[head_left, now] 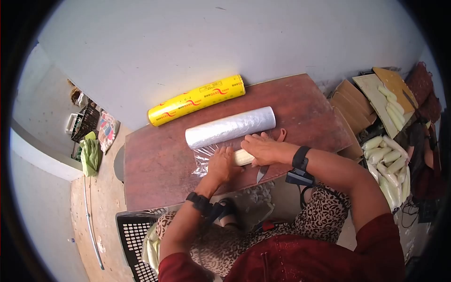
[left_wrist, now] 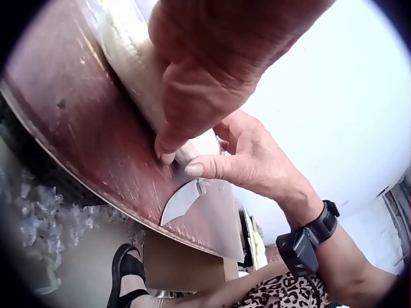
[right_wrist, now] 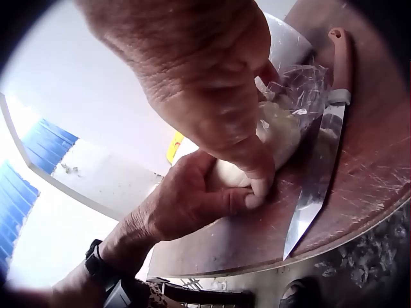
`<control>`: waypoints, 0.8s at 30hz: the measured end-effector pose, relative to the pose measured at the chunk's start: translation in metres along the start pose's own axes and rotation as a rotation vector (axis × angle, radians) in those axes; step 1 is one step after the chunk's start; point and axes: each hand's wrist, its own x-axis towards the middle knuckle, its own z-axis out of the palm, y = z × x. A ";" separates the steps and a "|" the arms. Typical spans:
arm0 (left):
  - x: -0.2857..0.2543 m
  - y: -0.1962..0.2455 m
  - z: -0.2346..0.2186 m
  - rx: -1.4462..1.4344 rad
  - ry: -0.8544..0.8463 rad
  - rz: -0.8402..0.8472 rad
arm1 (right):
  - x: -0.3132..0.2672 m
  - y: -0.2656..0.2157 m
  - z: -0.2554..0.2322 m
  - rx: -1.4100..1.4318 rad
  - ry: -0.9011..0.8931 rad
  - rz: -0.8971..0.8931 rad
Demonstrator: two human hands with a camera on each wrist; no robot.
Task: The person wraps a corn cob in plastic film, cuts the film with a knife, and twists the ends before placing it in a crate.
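Observation:
A pale cream, long rounded vegetable [head_left: 243, 157] lies on the red-brown table [head_left: 155, 174], with clear cling film [right_wrist: 302, 93] around its end. My left hand [head_left: 222, 164] grips its left part, fingers over the top and thumb on the near side. Curled round its right part is my right hand [head_left: 264, 148]. In the left wrist view the vegetable [left_wrist: 128, 54] has a bumpy surface under film. Behind both hands rests a roll of cling film [head_left: 230, 127], its loose sheet [head_left: 202, 162] drawn toward me. A knife [right_wrist: 314, 173] lies beneath my right hand, blade toward the near edge.
A yellow printed roll [head_left: 197, 99] lies at the table's back edge by the wall. To the right, several wrapped pale vegetables [head_left: 387, 160] are piled, with unwrapped ones [head_left: 394, 110] on a board. A black crate [head_left: 134, 239] stands at the near left; plastic scraps [head_left: 260, 195] litter the floor.

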 end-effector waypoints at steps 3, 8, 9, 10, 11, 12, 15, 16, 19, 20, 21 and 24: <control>-0.013 -0.017 -0.018 0.009 -0.033 -0.058 | 0.011 -0.009 0.002 0.008 0.042 -0.027; -0.022 -0.016 -0.026 0.062 -0.153 -0.160 | 0.006 -0.009 0.000 -0.011 -0.006 -0.030; -0.023 -0.018 -0.026 0.078 -0.165 -0.165 | 0.006 -0.010 0.000 -0.003 -0.019 -0.022; -0.023 -0.020 -0.026 0.095 -0.177 -0.169 | 0.008 -0.011 0.001 0.005 -0.031 -0.013; -0.023 -0.023 -0.027 0.112 -0.188 -0.173 | 0.008 -0.011 0.001 0.013 -0.043 -0.003; -0.022 -0.026 -0.030 0.125 -0.246 -0.205 | 0.008 -0.011 0.000 0.007 -0.049 0.003; -0.020 -0.041 -0.039 0.149 -0.376 -0.265 | 0.009 -0.010 -0.001 0.006 -0.073 0.023; -0.022 -0.049 -0.038 0.145 -0.392 -0.261 | 0.009 -0.009 -0.002 0.017 -0.084 0.031; -0.028 -0.066 -0.037 0.069 -0.387 -0.263 | 0.009 -0.010 -0.003 0.025 -0.105 0.042; -0.029 -0.070 -0.036 0.031 -0.375 -0.265 | 0.009 -0.010 -0.004 0.021 -0.112 0.045; -0.028 -0.079 -0.035 0.055 -0.412 -0.272 | 0.009 -0.010 -0.004 0.020 -0.113 0.045; -0.023 -0.106 -0.028 0.139 -0.498 -0.260 | 0.008 -0.010 -0.005 0.018 -0.113 0.045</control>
